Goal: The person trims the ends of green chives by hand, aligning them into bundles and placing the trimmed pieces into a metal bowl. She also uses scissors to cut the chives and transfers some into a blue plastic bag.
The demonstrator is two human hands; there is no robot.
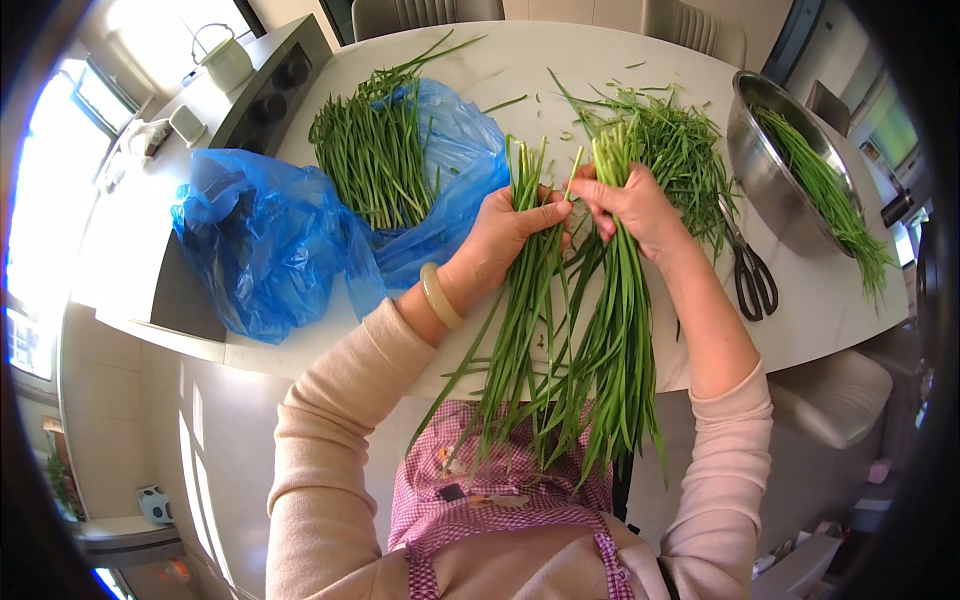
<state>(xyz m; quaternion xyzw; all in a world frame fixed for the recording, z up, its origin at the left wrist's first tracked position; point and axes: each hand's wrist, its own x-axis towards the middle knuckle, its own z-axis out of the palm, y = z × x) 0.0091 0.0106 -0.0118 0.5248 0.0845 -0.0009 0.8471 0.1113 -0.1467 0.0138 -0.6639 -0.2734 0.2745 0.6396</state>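
My left hand (520, 225), with a pale bangle (438, 296) at its wrist, is closed round a bunch of Chinese chives (515, 320). In my right hand (635, 208) is a second, thicker bunch of chives (618, 340), its pale stem ends pointing away from me. Thumb and fingertips of the right hand also pinch a single stalk (573, 172) between the two bunches. Both bunches hang their leaves over the near table edge. Beyond my right hand lies a loose heap of chive scraps (670, 140). Black-handled scissors (752, 270) rest to the right of it.
A blue plastic bag (265, 240) lies open at the left, with a large pile of chives (370, 155) on it. At the right, a steel bowl (790, 215) holds more chives (820, 180). Chairs (695, 28) stand round the white table (580, 45).
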